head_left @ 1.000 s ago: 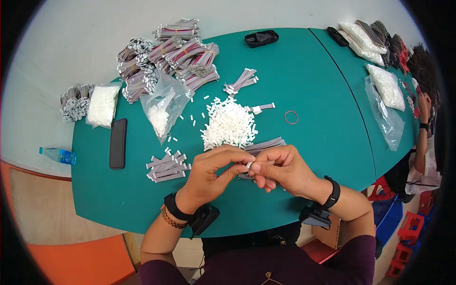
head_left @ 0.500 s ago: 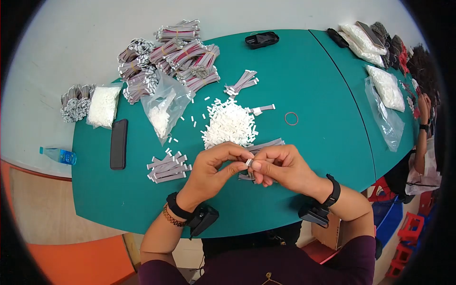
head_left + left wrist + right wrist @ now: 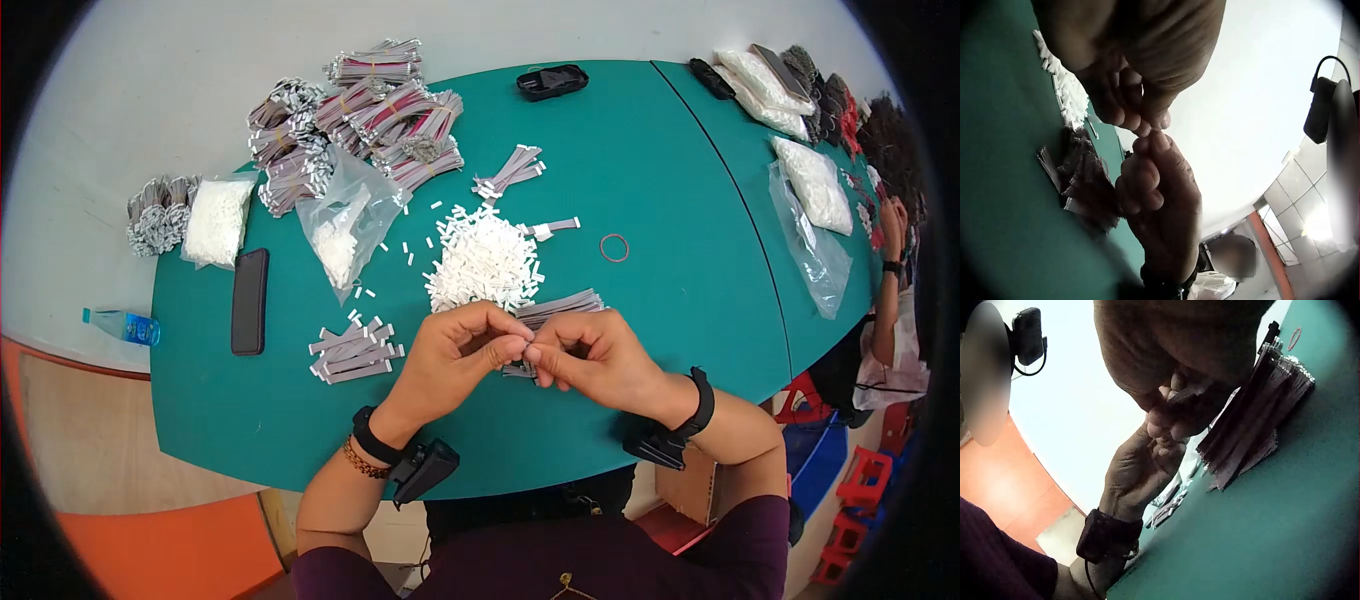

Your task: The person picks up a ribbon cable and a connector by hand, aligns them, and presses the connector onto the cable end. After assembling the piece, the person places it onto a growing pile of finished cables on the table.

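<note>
Over the near side of the table, my left hand [image 3: 450,362] and right hand [image 3: 597,364] meet, thumbs and forefingers pinched tip to tip. Between them is a small white connector on a short grey flat ribbon cable, nearly all covered by the fingertips in the head view. In the right wrist view a pale strip of this ribbon cable [image 3: 1189,394] shows inside the right hand's curled fingers. Just beyond the hands lies a heap of small white connectors [image 3: 484,262]. A stack of grey ribbon cables [image 3: 562,304] lies partly behind the right hand.
Loose ribbon cables with white ends [image 3: 355,352] lie left of the hands. Farther back are bundled cables [image 3: 385,115], an opened plastic bag [image 3: 345,225], a full bag [image 3: 217,222], and a phone [image 3: 250,302]. A red rubber band [image 3: 614,248] lies right; another person's arm [image 3: 887,280] is far right.
The fingertips have drawn closer together, covering the white connector that showed between them earlier. The right hand's fingers have shifted slightly; things on the table stay in place.
</note>
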Action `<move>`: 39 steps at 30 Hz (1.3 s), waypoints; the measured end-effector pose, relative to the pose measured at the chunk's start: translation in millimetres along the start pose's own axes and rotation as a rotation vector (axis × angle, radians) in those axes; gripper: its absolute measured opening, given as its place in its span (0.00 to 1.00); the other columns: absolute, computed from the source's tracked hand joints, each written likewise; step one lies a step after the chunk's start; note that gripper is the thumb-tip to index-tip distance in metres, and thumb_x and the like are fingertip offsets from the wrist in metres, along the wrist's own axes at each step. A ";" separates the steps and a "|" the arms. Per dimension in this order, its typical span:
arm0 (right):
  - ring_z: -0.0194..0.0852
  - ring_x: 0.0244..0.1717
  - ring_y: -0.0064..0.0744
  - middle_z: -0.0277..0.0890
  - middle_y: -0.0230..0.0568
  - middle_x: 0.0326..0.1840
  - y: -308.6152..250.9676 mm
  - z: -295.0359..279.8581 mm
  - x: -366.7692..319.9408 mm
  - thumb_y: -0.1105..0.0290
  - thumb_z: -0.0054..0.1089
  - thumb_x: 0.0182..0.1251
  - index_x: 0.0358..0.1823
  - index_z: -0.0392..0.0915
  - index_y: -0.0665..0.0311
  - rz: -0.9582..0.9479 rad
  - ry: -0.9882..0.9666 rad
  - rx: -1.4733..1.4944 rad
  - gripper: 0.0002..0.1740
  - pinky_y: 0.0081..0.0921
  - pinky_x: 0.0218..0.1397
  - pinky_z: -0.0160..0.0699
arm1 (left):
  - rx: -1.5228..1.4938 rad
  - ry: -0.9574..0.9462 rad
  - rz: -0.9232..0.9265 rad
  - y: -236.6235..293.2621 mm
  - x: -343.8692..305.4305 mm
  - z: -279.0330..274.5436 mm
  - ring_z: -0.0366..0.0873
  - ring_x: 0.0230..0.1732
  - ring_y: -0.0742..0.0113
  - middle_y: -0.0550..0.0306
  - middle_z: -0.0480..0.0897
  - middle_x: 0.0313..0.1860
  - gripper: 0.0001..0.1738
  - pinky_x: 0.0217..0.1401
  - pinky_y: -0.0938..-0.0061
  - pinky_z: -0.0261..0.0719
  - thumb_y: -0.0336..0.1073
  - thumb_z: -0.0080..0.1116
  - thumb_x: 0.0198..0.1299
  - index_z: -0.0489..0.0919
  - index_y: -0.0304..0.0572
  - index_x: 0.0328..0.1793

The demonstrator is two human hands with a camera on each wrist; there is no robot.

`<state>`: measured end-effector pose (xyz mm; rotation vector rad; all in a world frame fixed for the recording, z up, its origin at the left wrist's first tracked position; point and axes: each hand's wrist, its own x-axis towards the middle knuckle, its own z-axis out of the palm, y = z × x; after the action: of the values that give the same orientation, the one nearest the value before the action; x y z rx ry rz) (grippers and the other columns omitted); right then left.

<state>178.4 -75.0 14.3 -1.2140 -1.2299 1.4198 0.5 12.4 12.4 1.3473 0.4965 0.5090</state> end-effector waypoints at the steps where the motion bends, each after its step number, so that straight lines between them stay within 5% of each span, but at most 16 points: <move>1: 0.63 0.19 0.10 0.72 0.26 0.20 -0.8 0.2 -0.6 0.69 0.53 0.68 0.28 0.75 0.64 -0.001 0.003 -0.008 0.10 0.12 0.21 0.61 | -0.002 0.008 0.008 -1.2 -0.6 1.3 0.73 0.34 0.78 0.60 0.78 0.34 0.08 0.38 0.83 0.72 0.30 0.59 0.60 0.78 0.33 0.42; 18: 0.67 0.22 0.14 0.76 0.30 0.24 -10.1 -12.3 0.5 0.67 0.53 0.69 0.32 0.77 0.65 -0.052 0.008 0.116 0.10 0.15 0.24 0.65 | 0.151 0.253 0.182 12.5 -5.9 10.7 0.74 0.32 0.79 0.60 0.80 0.34 0.06 0.36 0.85 0.71 0.30 0.58 0.61 0.78 0.34 0.42; 21: 0.70 0.26 0.17 0.78 0.32 0.26 -3.5 -28.9 10.1 0.67 0.52 0.69 0.35 0.78 0.68 -0.343 0.308 -0.193 0.11 0.19 0.28 0.69 | 0.274 0.411 0.192 37.1 -17.3 -7.9 0.74 0.31 0.80 0.61 0.80 0.33 0.07 0.35 0.85 0.71 0.30 0.57 0.61 0.79 0.34 0.42; 25: 0.74 0.34 0.34 0.78 0.38 0.31 -8.6 -41.9 11.0 0.74 0.60 0.59 0.34 0.79 0.67 -0.475 0.260 -0.595 0.04 0.29 0.36 0.71 | 0.468 0.583 0.161 44.6 -42.9 -40.1 0.73 0.31 0.81 0.63 0.79 0.32 0.06 0.35 0.86 0.70 0.30 0.57 0.61 0.79 0.33 0.41; 28: 0.70 0.38 0.42 0.76 0.40 0.33 -8.4 -37.5 9.0 0.77 0.63 0.52 0.32 0.80 0.65 -0.433 0.170 -0.713 0.05 0.33 0.39 0.70 | 0.600 0.669 0.123 29.9 -66.6 -65.8 0.73 0.31 0.82 0.64 0.79 0.30 0.05 0.35 0.87 0.69 0.29 0.56 0.61 0.79 0.34 0.40; 39: 0.69 0.34 0.43 0.75 0.41 0.30 4.9 -36.8 16.6 0.78 0.64 0.49 0.28 0.79 0.66 -0.420 0.173 -0.836 0.04 0.34 0.38 0.69 | 0.880 0.879 -0.039 4.1 -105.7 -104.2 0.63 0.20 0.83 0.67 0.71 0.17 0.05 0.23 0.84 0.60 0.28 0.59 0.58 0.81 0.34 0.38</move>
<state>212.5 -54.3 6.0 -1.4443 -1.8959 0.4648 -146.8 29.9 5.1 1.8943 1.5994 0.9072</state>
